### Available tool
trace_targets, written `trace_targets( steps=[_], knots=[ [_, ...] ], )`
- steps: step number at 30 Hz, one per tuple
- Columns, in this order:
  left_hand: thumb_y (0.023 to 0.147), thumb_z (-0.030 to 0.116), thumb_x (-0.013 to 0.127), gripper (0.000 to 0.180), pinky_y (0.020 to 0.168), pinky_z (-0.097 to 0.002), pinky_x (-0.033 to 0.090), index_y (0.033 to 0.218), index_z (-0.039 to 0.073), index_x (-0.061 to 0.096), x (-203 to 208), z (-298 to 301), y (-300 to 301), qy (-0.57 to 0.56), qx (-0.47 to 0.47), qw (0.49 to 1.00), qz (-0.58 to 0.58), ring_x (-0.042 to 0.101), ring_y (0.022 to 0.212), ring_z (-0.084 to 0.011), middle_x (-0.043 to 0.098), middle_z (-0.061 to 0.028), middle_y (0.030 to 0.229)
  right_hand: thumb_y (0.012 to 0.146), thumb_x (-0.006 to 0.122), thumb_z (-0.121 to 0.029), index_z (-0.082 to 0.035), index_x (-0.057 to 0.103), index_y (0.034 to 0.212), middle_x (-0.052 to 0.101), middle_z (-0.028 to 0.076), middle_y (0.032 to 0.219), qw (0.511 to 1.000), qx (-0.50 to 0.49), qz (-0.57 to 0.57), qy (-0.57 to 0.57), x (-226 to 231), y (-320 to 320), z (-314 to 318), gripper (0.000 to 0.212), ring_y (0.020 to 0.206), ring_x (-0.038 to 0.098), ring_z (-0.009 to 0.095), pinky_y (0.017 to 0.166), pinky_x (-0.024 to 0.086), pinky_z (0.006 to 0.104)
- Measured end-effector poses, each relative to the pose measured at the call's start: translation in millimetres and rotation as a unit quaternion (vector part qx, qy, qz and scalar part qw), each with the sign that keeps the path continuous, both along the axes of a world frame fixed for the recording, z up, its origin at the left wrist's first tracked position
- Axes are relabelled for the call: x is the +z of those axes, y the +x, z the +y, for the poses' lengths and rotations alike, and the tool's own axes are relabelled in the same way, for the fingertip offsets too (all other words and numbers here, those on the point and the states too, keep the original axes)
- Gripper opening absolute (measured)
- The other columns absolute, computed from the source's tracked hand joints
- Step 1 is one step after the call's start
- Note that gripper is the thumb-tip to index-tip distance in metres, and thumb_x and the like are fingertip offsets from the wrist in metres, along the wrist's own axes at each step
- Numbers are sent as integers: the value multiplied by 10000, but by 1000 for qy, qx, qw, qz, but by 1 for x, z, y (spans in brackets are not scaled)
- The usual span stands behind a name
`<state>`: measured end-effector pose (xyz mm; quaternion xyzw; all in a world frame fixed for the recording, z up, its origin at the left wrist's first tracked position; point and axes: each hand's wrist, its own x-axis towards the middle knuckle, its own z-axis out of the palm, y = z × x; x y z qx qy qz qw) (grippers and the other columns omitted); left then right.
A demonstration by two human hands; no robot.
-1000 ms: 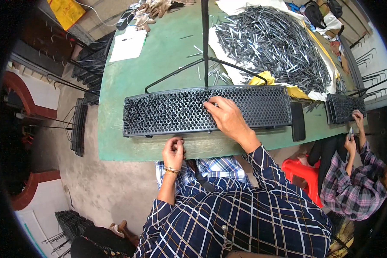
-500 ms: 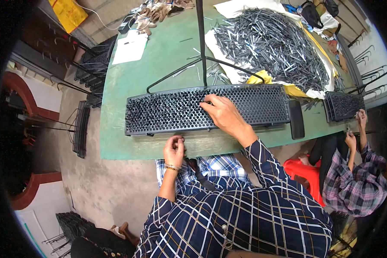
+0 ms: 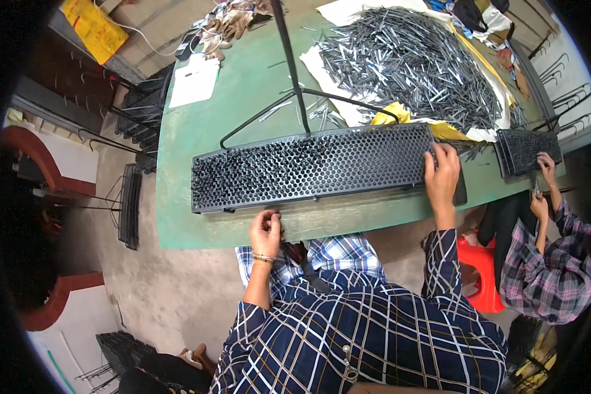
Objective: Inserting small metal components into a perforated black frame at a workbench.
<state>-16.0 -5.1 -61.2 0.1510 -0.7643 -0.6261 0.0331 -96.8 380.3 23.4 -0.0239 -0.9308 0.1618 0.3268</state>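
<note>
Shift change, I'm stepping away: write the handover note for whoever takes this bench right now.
Left hand: closed at the near edge of the green table, just below the long perforated black tray; what it holds cannot be told.
Right hand: open, resting on the tray's right end.
Pile of grey metal pins lies on paper behind the tray.
Done: the tray's left end looks densely filled.
Left: the remaining holes appear unfilled.
A co-worker works a smaller tray on the right.

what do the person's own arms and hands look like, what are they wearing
Both hands are bare, no gloves. The left hand has a thin pale bracelet at the wrist. The sleeves of a dark navy shirt crossed by white and reddish check lines are pushed up, leaving both forearms bare; the right hand shows nothing worn at the wrist.
</note>
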Motion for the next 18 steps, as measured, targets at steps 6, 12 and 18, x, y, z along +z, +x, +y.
trace_targets(
  steps=[6,12,18],
  knots=[
    [925,230,524,237,416,-202,444,1005,9,557,14,-1,-8,182,75,979,-56,542,535,-94,625,-70,817,866,551,-165,-3,571,1088,587,159,993,994,-47,-92,45,-22,-11,11,275,930,527,329,802,413,423],
    [911,318,530,312,528,-285,554,1000,18,517,23,-2,-15,334,129,928,-104,637,664,-190,632,-130,884,890,521,-176,4,540,1134,573,175,1025,997,-24,-62,-36,-37,-17,11,305,931,537,357,802,427,424],
    [894,233,570,246,666,-334,569,995,28,479,30,-3,-20,410,157,896,-66,647,817,-250,626,-148,894,901,503,-220,-37,527,1181,546,196,1065,990,-56,-67,-107,-38,-24,7,336,969,535,381,794,447,436]
  ],
)
